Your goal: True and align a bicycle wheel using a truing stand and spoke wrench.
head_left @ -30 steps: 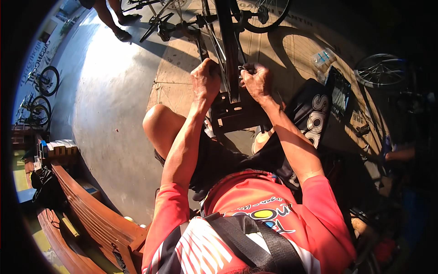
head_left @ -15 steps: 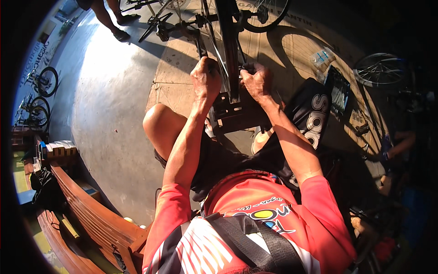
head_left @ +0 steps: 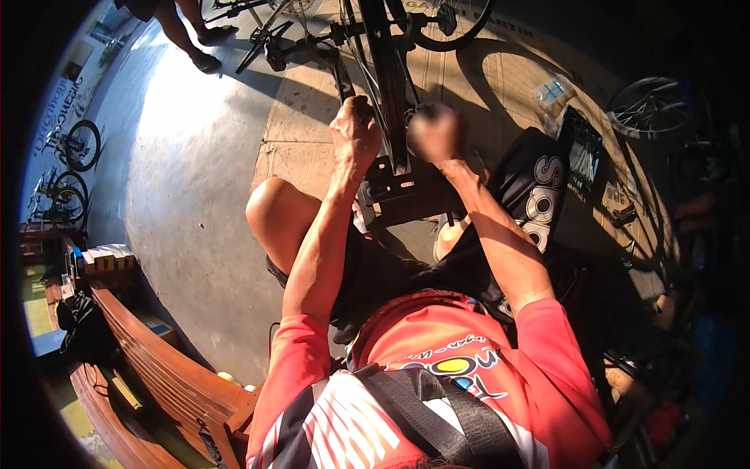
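A black bicycle (head_left: 387, 70) stands in front of me, its dark tube running down between my hands to a black metal stand (head_left: 406, 203). My left hand (head_left: 355, 137) is closed at the left of the tube, by thin rods and cables; what its fingers grip is hidden. Opposite it, on the right side of the tube, my right hand (head_left: 435, 134) is blurred, so its fingers and anything in them cannot be made out.
Cardboard (head_left: 285, 148) covers floor beneath the bicycle. At right lie a clear bag (head_left: 551, 98), tool tray (head_left: 582, 152) and loose wheel (head_left: 652, 109). A person's legs (head_left: 187, 39) stand at top left, bicycles (head_left: 74, 148) farther left, a wooden bench (head_left: 164, 352) at lower left.
My right hand has shifted very slightly and is now blurred. My left hand stays closed in nearly the same place beside the tube.
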{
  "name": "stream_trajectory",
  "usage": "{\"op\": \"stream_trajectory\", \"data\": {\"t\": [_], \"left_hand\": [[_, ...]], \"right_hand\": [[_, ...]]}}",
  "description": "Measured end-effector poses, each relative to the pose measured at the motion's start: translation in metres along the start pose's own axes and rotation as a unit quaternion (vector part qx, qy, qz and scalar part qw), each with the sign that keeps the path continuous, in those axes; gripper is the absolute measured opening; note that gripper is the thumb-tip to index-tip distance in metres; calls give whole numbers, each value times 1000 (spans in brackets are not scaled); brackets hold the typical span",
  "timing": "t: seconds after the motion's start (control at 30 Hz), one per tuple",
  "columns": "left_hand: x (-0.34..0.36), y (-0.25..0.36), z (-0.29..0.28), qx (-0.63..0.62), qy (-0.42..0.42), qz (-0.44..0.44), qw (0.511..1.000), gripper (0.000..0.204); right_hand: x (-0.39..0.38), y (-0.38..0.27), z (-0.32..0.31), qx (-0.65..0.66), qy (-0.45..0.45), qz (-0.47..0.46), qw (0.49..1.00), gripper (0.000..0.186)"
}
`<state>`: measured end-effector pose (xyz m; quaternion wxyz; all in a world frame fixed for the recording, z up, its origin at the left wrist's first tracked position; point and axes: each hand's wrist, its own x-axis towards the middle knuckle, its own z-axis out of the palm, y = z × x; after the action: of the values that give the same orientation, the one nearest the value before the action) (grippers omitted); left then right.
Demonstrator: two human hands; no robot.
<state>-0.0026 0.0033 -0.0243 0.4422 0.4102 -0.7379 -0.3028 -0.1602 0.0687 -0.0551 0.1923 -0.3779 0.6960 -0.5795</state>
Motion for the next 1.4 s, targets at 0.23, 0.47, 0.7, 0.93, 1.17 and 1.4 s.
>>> {"op": "stream_trajectory", "data": {"t": [0.23,0.47,0.7,0.93,1.17,1.4], "left_hand": [[3,-7,1,36,-55,-34,997,33],[2,2,-2,-2,-84,-75,994,29],[2,10,-5,-12,-96,-52,994,25],[5,4,-2,-9,-97,-75,992,20],[2,14,-5,32,-87,-83,992,19],[4,7,-1,-3,-107,-62,992,20]], "right_hand": [[0,6,0,16,-4,14,1000,18],[-1,3,0,3,16,-29,999,17],[-2,2,0,45,-11,2,999,17],[-1,5,1,22,3,-14,1000,17],[0,2,0,18,3,-24,1000,16],[-3,-1,-2,45,-4,-22,999,14]]}}
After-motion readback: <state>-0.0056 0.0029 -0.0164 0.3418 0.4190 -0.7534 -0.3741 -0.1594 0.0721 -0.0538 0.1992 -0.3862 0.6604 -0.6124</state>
